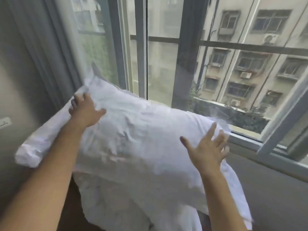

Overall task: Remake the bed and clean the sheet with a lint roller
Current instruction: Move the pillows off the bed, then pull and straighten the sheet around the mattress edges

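A white pillow (141, 130) in a crumpled white case lies tilted across the middle of the view, in front of the window, its left end lower. My left hand (85, 112) is on its upper left part; the fingertips curl into the fabric at that corner. My right hand (210, 150) is spread with straight fingers against the pillow's right end. More white bedding (133, 197) hangs in a heap below the pillow. The picture is motion-blurred. No lint roller is in view.
A large window (183, 64) with grey frames fills the background, with apartment blocks outside. Its sill (266, 157) runs down to the right behind the pillow. A grey curtain (41, 47) hangs at the left, next to a wall with a socket (5, 122).
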{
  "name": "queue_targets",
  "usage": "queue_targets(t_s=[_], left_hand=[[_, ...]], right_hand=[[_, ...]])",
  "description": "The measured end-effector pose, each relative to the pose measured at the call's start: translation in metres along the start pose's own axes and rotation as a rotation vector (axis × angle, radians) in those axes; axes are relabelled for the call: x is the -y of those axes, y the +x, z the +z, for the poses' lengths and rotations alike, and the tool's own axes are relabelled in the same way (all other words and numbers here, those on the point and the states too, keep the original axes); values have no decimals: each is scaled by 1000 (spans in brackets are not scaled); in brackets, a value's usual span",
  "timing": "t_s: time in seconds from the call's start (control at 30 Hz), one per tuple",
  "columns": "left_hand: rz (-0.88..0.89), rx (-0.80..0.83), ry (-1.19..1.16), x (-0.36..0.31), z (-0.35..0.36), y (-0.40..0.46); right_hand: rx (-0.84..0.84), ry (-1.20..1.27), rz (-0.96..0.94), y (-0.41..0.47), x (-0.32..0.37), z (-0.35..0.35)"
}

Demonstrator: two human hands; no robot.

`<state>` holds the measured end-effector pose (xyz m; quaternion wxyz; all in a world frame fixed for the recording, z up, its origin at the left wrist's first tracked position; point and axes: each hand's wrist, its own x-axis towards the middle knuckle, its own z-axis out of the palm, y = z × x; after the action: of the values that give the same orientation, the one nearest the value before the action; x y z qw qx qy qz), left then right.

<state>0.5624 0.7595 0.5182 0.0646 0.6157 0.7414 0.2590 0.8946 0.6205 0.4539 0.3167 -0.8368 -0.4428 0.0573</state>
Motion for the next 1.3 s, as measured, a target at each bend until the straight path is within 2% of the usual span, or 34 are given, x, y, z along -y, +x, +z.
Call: queue_targets(t_s=[0.13, 0.17, 0.23, 0.33, 0.43, 0.57, 0.8, 0.93, 1.03, 1.13, 1.3], left_hand=[[206, 302, 3, -6, 96, -33], [233, 309, 32, 1, 114, -48], [224, 200, 2, 18, 131, -66], [177, 70, -181, 38, 125, -73], [128, 1, -210, 62, 116, -77], [-30, -45, -263, 109, 105, -85], [-319, -113, -334, 219, 92, -104], [-379, -135, -355, 277, 74, -111], [-431, -147, -365, 331, 57, -110], [-586, -215, -395, 392, 28, -117], [-819, -382, -310, 484, -32, -165]], right_hand=[[211, -61, -296, -10, 43, 85], [246, -118, -330, -14, 52, 101], [210, -160, -366, -19, 67, 128], [67, 31, -443, -26, 96, 155], [79, 191, -630, -47, 131, 184], [223, 288, -791, -79, 161, 216], [446, 346, -881, -155, 232, 279], [542, 276, -913, -210, 277, 317], [605, 293, -1027, -262, 317, 340], [746, 331, -1154, -325, 358, 361], [1017, 387, -1309, -430, 412, 385]])
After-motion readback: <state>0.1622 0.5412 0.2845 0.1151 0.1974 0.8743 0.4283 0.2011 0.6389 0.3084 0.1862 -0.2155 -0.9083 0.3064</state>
